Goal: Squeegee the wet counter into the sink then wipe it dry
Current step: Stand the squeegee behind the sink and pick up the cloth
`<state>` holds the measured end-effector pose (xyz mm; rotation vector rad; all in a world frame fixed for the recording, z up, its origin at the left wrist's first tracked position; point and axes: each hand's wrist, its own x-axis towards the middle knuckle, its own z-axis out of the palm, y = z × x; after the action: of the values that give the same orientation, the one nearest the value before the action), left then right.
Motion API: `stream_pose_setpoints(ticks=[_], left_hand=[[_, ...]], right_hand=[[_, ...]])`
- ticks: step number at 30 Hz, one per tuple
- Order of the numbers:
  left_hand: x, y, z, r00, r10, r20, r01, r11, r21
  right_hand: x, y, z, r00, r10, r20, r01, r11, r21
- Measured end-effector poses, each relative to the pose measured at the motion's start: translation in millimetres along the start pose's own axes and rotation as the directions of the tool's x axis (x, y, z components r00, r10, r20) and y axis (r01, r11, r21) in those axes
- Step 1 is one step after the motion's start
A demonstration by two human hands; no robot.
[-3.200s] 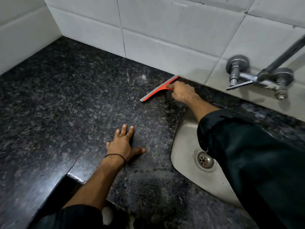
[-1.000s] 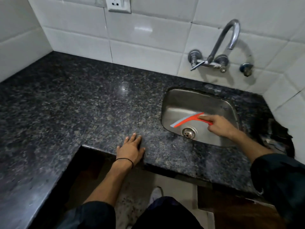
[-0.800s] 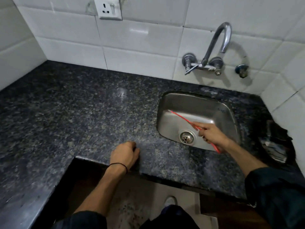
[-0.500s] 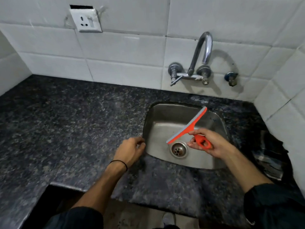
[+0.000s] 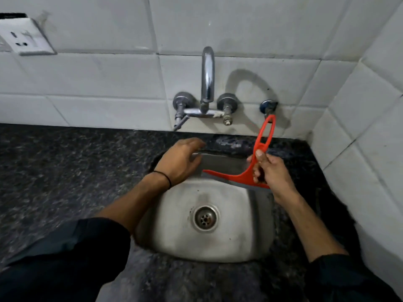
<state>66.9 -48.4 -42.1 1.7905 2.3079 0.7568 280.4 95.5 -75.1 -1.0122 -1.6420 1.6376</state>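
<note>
**Squeegee held over the sink, handle raised toward the wall**

Head view: The red squeegee [image 5: 250,174] is gripped by the right hand [image 5: 271,173] where the handle meets the blade, with the fingers [image 5: 259,154] curled closed around that junction. The looped handle is seen rising above the fingers toward a small wall valve [image 5: 267,105], which its tip nearly meets; the blade is stretched out to the left of the fingers, over the far part of the steel sink [image 5: 246,236]. The left hand [image 5: 178,162] is held empty above the sink's far left rim, fingers loosely spread and bent, their tips near the blade's end but apart from it. The dark granite counter [image 5: 65,171] is seen to the left of that hand. The tap [image 5: 207,83] is mounted on the tiled wall beyond both sets of fingers.
</note>
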Motion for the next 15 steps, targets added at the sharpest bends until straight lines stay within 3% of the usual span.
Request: stream_pose_setpoints(ticks=[3, 6, 11, 15], left_hand=[[36.0, 12.5, 12.4, 0.987, 0.159, -0.018, -0.156, 0.983, 0.095], [67.3, 22.4, 21.2, 0.982, 0.184, -0.04, -0.175, 0.97, 0.17], [112.6, 29.9, 39.5, 0.995, -0.096, 0.038, 0.082, 0.957, 0.279], [116.1, 26.1, 56.3, 0.99, -0.143, 0.018, 0.132, 0.952, 0.277]], right_hand=[[29.8, -3.8, -25.6, 0.992, -0.068, -0.104, 0.061, 0.995, -0.073], [59.4, -9.2, -51.3, 0.982, -0.099, -0.162, 0.075, 0.987, -0.145], [106.1, -6.6, -84.0, 0.985, -0.071, -0.157, 0.034, 0.973, -0.227], [129.2, -1.6, -94.4, 0.995, -0.012, -0.1, -0.015, 0.965, -0.263]])
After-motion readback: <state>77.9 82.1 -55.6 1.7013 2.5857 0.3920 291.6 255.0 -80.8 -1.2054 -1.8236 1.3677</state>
